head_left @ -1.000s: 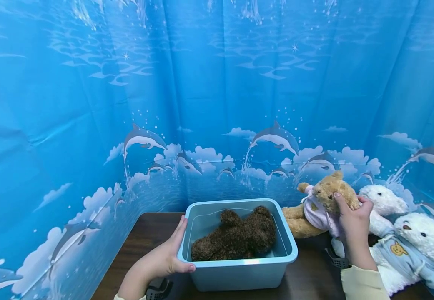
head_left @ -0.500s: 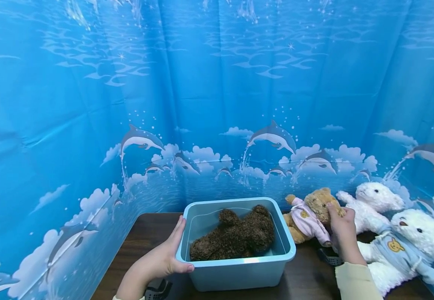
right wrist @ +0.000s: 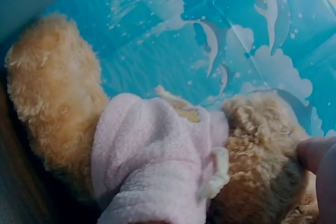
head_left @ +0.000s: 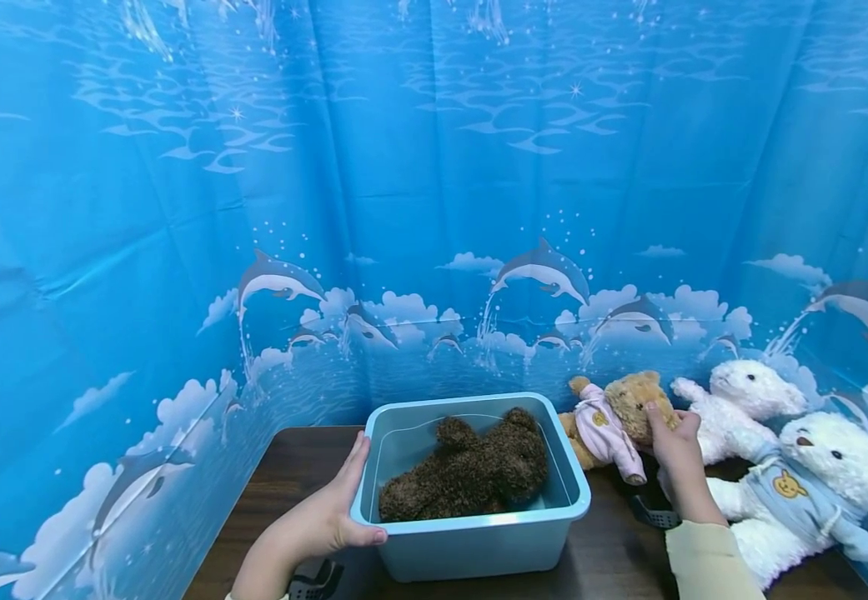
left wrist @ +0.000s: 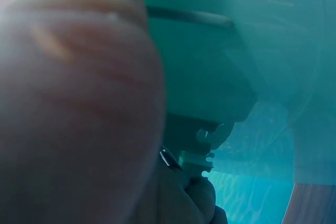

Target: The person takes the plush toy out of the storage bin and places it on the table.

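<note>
A light blue plastic bin [head_left: 479, 552] stands on the dark table. Inside lies a dark brown teddy bear [head_left: 471, 475], stretched along the bin. My left hand [head_left: 328, 512] rests on the bin's left front corner, fingers straight along its left wall and thumb on the front. To the right of the bin, a tan teddy bear [head_left: 604, 427] in a pink top lies on its back. My right hand [head_left: 679, 454] pinches it by the head. In the right wrist view its pink top [right wrist: 152, 153] and a thumb [right wrist: 315, 153] against the fur show.
Two white plush toys lie at the right: one plush in a blue shirt [head_left: 794, 492] and another white plush [head_left: 752, 390] behind it. A blue dolphin-print curtain [head_left: 418, 208] closes off the back and sides of the wooden table [head_left: 298, 458].
My right hand has shifted left with the tan teddy bear, which now lies lower and close by the bin. My left hand stays on the bin.
</note>
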`<state>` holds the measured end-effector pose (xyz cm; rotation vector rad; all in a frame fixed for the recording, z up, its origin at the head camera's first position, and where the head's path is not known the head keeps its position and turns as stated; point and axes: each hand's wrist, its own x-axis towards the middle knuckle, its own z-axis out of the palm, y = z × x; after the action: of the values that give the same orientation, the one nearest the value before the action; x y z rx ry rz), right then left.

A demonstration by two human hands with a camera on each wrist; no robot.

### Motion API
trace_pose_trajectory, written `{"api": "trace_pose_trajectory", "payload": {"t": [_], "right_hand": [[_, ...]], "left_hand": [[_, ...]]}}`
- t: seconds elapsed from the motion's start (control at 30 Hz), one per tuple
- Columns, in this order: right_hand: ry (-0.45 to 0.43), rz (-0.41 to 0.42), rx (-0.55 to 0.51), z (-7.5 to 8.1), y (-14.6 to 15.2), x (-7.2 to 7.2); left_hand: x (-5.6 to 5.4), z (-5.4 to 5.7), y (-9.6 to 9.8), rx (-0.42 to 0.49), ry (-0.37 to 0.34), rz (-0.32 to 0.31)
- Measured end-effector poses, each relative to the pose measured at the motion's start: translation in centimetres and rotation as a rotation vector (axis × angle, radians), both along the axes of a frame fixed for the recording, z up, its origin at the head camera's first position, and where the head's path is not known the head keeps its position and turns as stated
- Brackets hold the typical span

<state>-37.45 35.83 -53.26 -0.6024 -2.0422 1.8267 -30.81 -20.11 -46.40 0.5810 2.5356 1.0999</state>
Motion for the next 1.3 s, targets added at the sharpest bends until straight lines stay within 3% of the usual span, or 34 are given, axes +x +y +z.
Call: {"api": "trace_pose_trajectory", "payload": {"t": [0.23, 0.37, 0.5, 0.7, 0.87, 1.1, 1.3], "right_hand": [[-0.062, -0.037, 0.136, 0.9, 0.1, 0.7], [-0.004, -0.126, 0.193, 1.7, -0.4, 1.2], [0.043, -0.187, 0.362, 2.4, -0.6, 1.8], [0.0, -0.062, 0.504, 3.4, -0.5, 2.2], [-0.013, -0.054, 0.544, 4.5, -0.6, 2.6], [-0.036, 0.013, 0.549, 6.3, -1.0, 3.9], [-0.043, 0.088, 0.528, 7.0, -1.0, 4.3]], "left_hand": [[0.3, 0.4, 0.1, 0.008, 0.014, -0.002], [0.3, 0.2, 0.0, 0.02, 0.012, -0.002], [0.3, -0.3, -0.1, 0.029, 0.005, -0.006], [0.1, -0.4, -0.2, 0.029, 0.0, 0.003], [0.0, -0.3, -0.1, 0.021, -0.004, 0.001], [0.1, -0.4, 0.0, -0.003, 0.009, -0.004], [0.0, -0.5, -0.1, -0.005, 0.026, -0.002]]}}
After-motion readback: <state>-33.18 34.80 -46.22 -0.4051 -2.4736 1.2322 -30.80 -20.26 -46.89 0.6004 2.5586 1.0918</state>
